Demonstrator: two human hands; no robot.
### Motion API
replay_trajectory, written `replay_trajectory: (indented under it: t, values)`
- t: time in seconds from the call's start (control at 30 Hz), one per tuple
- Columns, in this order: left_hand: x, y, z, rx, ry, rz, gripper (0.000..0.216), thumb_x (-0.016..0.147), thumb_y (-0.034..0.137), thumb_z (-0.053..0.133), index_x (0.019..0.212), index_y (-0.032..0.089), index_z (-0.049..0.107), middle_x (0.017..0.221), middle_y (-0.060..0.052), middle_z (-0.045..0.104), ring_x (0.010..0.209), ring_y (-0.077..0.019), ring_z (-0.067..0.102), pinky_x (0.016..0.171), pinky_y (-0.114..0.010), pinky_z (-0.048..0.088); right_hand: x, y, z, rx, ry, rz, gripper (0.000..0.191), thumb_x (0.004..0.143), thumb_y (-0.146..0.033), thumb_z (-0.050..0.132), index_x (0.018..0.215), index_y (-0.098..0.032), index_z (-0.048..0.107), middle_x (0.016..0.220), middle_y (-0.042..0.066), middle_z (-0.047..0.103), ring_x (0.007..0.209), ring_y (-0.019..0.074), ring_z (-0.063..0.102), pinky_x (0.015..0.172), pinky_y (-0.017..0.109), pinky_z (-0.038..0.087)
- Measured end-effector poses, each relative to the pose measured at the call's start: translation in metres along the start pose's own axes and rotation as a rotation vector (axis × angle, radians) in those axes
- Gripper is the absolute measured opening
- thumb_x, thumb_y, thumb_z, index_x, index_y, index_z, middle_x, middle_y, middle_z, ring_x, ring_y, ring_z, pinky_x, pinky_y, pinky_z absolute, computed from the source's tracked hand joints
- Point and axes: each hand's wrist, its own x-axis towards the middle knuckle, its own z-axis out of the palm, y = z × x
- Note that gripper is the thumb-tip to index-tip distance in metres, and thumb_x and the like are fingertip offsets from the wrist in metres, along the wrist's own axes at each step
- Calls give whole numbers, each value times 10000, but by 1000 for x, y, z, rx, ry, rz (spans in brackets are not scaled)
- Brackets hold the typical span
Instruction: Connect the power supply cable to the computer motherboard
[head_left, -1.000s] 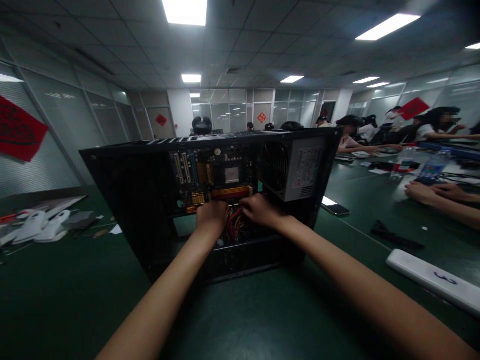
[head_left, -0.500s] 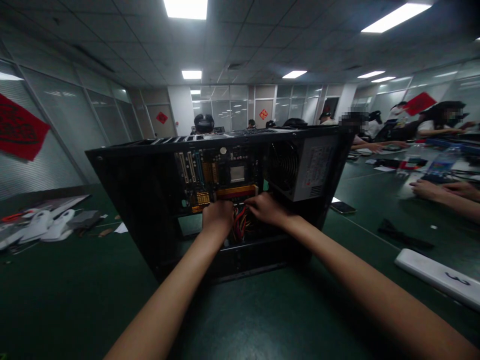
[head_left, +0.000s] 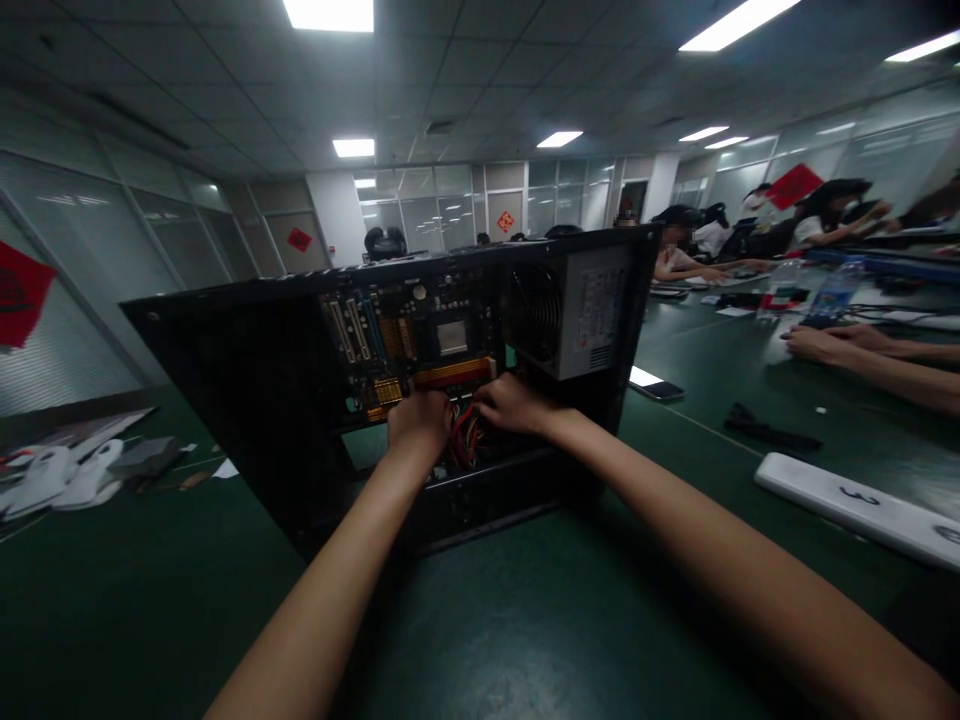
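Observation:
An open black computer case point(head_left: 247, 400) stands on the green table point(head_left: 525, 620), its inside facing me. Inside I see the motherboard point(head_left: 405, 340) and, at the upper right, the grey power supply point(head_left: 577, 310) with its fan. Both my hands reach in below the board. My left hand point(head_left: 418, 425) is curled closed beside a bundle of red and yellow cables point(head_left: 465, 440). Just right of the bundle, my right hand point(head_left: 510, 405) has its fingers bent down at the cables. What either hand grips is hidden.
A white bar marked with a number point(head_left: 855, 505) lies at the right, with a black cable piece point(head_left: 765, 430) and a phone point(head_left: 656, 385) behind it. Another person's hands point(head_left: 825, 345) rest on the table at the right; more people sit behind. White parts and scraps point(head_left: 67, 475) lie at the left.
My hands stay at the cable bundle inside the case. My head has turned, so the whole scene has shifted slightly left and up.

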Motion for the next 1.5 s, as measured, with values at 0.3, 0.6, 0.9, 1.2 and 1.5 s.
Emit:
replay_trajectory:
  t: [0.3, 0.6, 0.9, 1.2, 1.5]
  values:
    - [2, 4, 0, 15, -5, -11, 363, 933, 317, 422, 1042, 216, 753, 1000, -150, 752, 948, -339, 711, 773, -433, 555, 4, 2, 4, -32, -11, 8, 255, 943, -197, 540, 1057, -134, 759, 1032, 118, 749, 928, 203, 690, 743, 252, 448]
    - [6, 4, 7, -12, 23, 17, 346, 907, 323, 443, 969, 201, 760, 960, -152, 752, 940, -340, 712, 776, -425, 550, 3, 1, 6, -93, -2, 20, 262, 929, -213, 518, 973, -136, 764, 995, 136, 748, 901, 225, 696, 667, 262, 420]
    - [8, 2, 13, -71, 24, 50, 337, 911, 264, 442, 952, 162, 761, 963, -175, 749, 930, -307, 716, 804, -378, 529, 5, 3, 7, -88, 3, 8, 265, 913, -184, 520, 985, -140, 772, 996, 136, 752, 898, 229, 701, 680, 263, 436]
    - [2, 2, 10, -67, 36, 21, 331, 921, 269, 449, 990, 171, 758, 990, -177, 748, 954, -298, 716, 803, -356, 530, 2, -2, 4, -62, 19, 38, 267, 928, -213, 549, 1059, -138, 769, 1038, 137, 751, 936, 225, 699, 739, 258, 469]
    - [-3, -3, 8, -91, 32, -10, 332, 921, 306, 462, 1008, 198, 764, 1005, -162, 753, 971, -295, 713, 828, -370, 535, -2, -11, -5, -44, -3, 63, 260, 949, -228, 548, 1079, -145, 758, 1068, 110, 750, 976, 202, 695, 769, 230, 466]
